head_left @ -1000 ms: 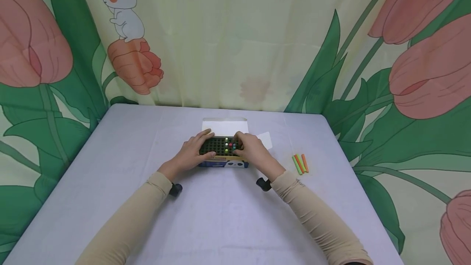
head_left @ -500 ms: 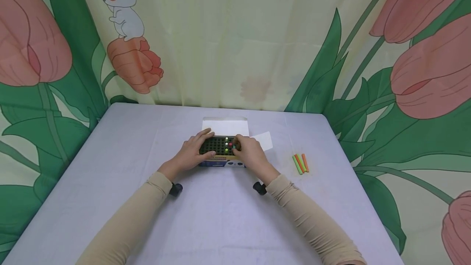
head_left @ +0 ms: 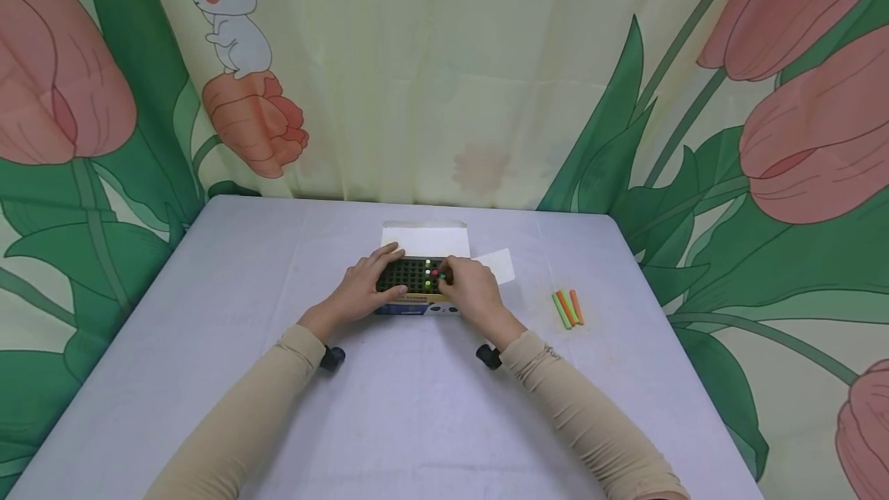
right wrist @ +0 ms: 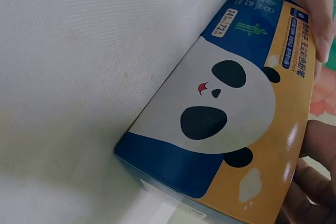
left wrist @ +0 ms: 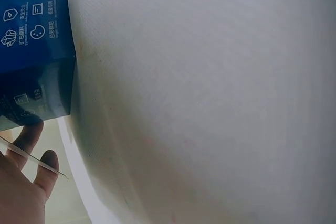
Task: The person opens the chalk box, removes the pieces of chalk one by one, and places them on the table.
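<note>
An open chalk box (head_left: 417,305) with a panda on its blue and yellow front lies near the middle of the table. Its black holed tray (head_left: 399,276) bears a few coloured chalk ends (head_left: 427,273) toward the right. My left hand (head_left: 357,288) spans the box's left end, thumb at the front edge and fingers at the back. Over the right part of the tray, my right hand (head_left: 475,292) has thumb and fingertips together at a chalk stick with a green end (head_left: 442,276); the fingers hide most of it. The right wrist view shows the panda front (right wrist: 226,103) close up.
Several orange and green chalk sticks (head_left: 568,309) lie side by side on the right of the table. The box's white lid flap (head_left: 425,239) stands open behind it, and a white side flap (head_left: 496,265) sticks out right. A printed curtain (head_left: 430,83) hangs behind.
My right hand has shifted slightly left and its fingertips have drawn in over the tray's right part. My left hand stays on the box. The sticks on the table have not moved.
</note>
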`<state>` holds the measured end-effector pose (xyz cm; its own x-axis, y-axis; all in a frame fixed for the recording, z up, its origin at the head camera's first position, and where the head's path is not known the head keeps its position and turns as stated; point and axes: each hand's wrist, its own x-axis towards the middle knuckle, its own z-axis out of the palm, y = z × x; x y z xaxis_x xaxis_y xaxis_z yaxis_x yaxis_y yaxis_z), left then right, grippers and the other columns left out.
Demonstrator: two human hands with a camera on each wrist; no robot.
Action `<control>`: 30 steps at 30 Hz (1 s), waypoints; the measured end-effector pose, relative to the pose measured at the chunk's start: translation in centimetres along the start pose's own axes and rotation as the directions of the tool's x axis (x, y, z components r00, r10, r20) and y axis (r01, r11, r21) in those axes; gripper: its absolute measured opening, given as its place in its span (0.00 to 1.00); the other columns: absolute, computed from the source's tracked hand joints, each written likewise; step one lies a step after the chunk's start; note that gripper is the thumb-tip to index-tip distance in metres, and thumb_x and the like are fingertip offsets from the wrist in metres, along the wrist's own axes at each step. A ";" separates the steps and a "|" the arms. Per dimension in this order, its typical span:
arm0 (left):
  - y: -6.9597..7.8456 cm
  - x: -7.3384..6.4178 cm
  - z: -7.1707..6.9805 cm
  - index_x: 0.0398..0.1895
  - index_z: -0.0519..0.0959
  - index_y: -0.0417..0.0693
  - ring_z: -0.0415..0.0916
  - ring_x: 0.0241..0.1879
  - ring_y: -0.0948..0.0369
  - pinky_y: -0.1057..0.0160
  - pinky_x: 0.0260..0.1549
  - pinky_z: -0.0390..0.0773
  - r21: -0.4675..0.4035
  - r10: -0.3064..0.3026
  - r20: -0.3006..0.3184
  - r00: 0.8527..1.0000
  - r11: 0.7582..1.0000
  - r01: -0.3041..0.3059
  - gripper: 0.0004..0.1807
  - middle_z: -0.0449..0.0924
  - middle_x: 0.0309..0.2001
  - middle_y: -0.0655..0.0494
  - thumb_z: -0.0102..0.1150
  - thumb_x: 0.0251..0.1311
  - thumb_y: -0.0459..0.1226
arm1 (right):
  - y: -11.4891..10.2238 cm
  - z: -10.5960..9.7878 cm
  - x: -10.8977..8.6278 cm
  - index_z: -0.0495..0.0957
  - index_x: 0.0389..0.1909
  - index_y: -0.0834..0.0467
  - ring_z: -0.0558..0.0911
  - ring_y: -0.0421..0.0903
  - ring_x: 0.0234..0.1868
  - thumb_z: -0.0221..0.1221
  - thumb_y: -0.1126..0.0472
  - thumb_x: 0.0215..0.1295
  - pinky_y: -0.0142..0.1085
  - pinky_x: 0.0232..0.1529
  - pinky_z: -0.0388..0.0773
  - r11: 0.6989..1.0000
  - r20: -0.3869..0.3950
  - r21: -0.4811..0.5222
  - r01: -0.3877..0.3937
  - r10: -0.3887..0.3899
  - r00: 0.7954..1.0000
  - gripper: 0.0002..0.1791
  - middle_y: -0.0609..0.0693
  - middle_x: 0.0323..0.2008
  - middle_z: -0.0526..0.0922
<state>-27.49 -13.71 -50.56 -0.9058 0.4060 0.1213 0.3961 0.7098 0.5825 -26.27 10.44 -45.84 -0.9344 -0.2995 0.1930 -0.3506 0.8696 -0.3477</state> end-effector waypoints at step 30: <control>0.0 0.0 0.1 0.83 0.55 0.60 0.59 0.75 0.42 0.27 0.67 0.56 -0.002 -0.009 0.005 1.000 1.000 0.009 0.43 0.45 0.84 0.60 0.58 0.70 0.60 | 0.2 -0.5 0.0 0.89 0.41 0.55 0.81 0.40 0.26 0.66 0.60 0.68 0.31 0.25 0.75 0.999 -0.027 0.011 0.039 -0.038 0.999 0.06 0.49 0.34 0.87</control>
<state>-27.47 -13.67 -50.64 -0.9087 0.4022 0.1117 0.3872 0.7122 0.5855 -26.34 10.81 -45.47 -0.9181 -0.3219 0.2311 -0.3872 0.8530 -0.3500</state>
